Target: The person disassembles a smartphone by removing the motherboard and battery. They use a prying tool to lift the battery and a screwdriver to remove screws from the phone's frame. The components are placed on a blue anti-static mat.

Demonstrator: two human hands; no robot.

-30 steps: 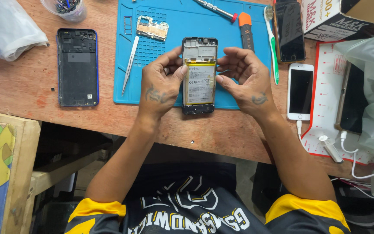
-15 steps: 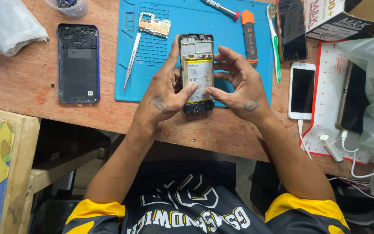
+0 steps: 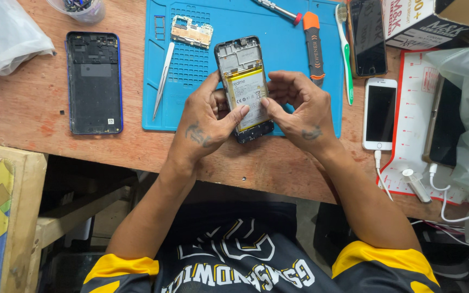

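Person seen from above, bare forearms. Left hand [image 3: 207, 122]: dark tattoo on the back, near the wrist. Right hand [image 3: 299, 108]: similar small dark tattoo on the back, also near the wrist. No rings, watch or gloves visible. Shirt [image 3: 234, 260]: black, sports-jersey cut, short sleeves ending in broad yellow bands [image 3: 120, 267]. Large white block lettering with thin outlines runs across the chest; fabric looks smooth and slightly shiny.

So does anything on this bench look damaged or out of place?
Nothing looks broken. The opened phone lies tilted between both hands, back cover off to the side, circuit board loose on the blue mat.
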